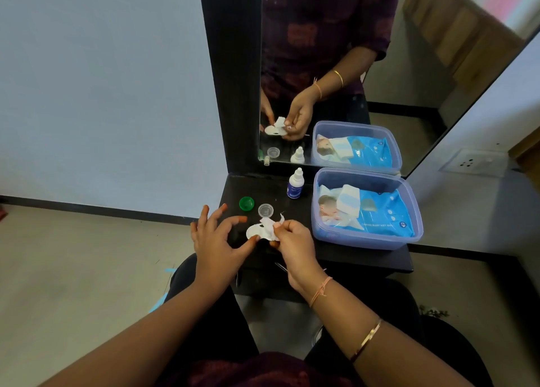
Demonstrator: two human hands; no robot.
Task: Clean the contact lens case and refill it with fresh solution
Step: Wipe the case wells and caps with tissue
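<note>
Head view.

1. Contact lens case (253, 231): white, flat. It sits just above the near edge of a black shelf (260, 186), about mid-frame, between the two hands.
2. Left hand (216, 242): at 9 o'clock of the case. The fingers are spread and nearly straight, and the thumb tip touches the case's lower edge. No finger is curled round the case.
3. Right hand (295, 247): at 4 o'clock of the case. The fingers are curled and the fingertips pinch a small white wipe (269, 225), which lies against the right half of the case. The wrist has a thin thread band, and a metal bangle sits further up the forearm.
4. Green cap (246, 203): lies on the shelf at 12 o'clock of the case, apart from it.
5. Clear cap (266, 210): lies on the shelf just beside the green cap, at its 4 o'clock.
6. Solution bottle (295, 183): white, upright, with a blue label. It stands at 1 o'clock of the case, near the mirror (423, 79).
7. Plastic tub (365, 242): translucent and lidless, at 3 o'clock of the case. It holds a blue pack of wet wipes (382, 211).
8. The mirror stands at 12 o'clock behind the shelf and reflects the hands, bottle, caps and tub.
</note>
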